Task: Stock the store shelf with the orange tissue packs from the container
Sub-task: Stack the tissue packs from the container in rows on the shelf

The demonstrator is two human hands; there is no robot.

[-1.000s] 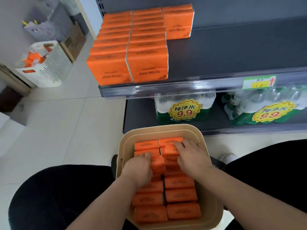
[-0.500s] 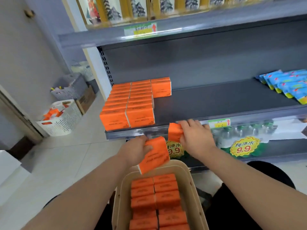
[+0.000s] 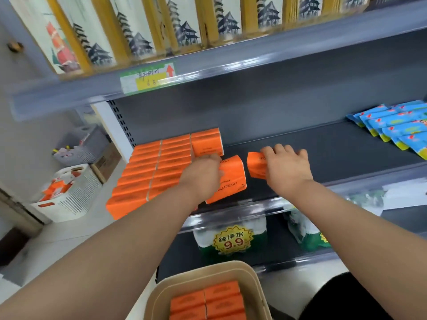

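Both my hands are over the dark middle shelf [image 3: 323, 144]. My left hand [image 3: 201, 174] grips an orange tissue pack [image 3: 232, 179], tilted, just in front of the lone pack [image 3: 206, 142] that starts the third row. My right hand [image 3: 286, 167] grips a second orange pack [image 3: 255, 165] from above, to the right of the first. Two full rows of stocked orange packs [image 3: 147, 176] fill the shelf's left end. Below, the beige container [image 3: 251, 278] holds several more orange packs [image 3: 208, 301].
Blue packets [image 3: 397, 125] lie at the shelf's right end. The upper shelf carries boxes with pagoda prints [image 3: 161, 31] close overhead. Bottled water packs [image 3: 231, 236] sit on the lower shelf. A white basket [image 3: 69, 192] and grey crates [image 3: 80, 144] stand on the floor at left.
Both hands lifted a pack each out of the container, rose past the shelf edge and now hold them over the middle shelf beside the stocked rows. The camera tilted up.
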